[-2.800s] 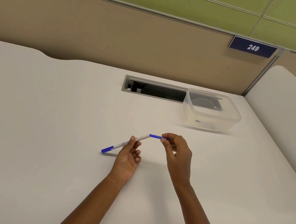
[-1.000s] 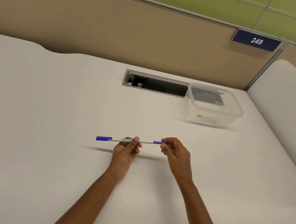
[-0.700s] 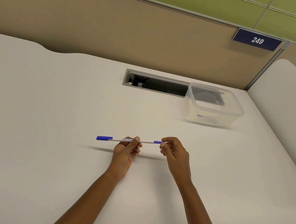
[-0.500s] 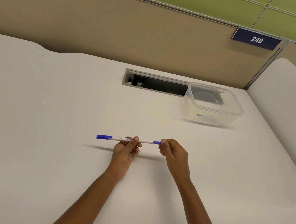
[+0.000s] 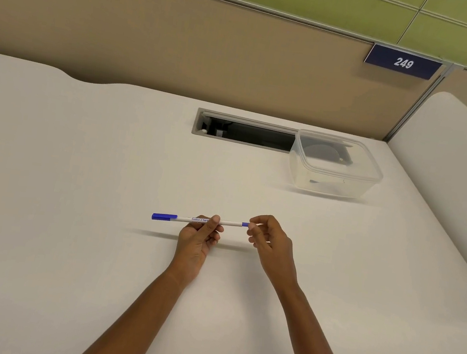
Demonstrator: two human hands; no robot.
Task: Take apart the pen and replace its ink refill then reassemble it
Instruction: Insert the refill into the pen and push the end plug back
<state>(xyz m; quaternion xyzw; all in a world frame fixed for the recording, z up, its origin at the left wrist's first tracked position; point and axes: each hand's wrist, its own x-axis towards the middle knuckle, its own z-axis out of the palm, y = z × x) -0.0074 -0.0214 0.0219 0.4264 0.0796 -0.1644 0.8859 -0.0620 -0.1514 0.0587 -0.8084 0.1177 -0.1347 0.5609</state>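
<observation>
While the slim white plastic pen [image 5: 201, 221] with blue ends hangs level above the near middle of the white table [image 5: 73, 183], the left hand [image 5: 197, 239] pinches its barrel and the right hand [image 5: 272, 243] fingers [image 5: 252, 226] nip its right blue tip.

likely an office cubicle; partition panels [image 5: 185, 42]; number plate [image 5: 403, 62]

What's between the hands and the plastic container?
Head view: only bare desk between the hands, left and right, and the clear container.

Single head view, looking forward and down, desk [image 5: 73, 183] close below
</observation>
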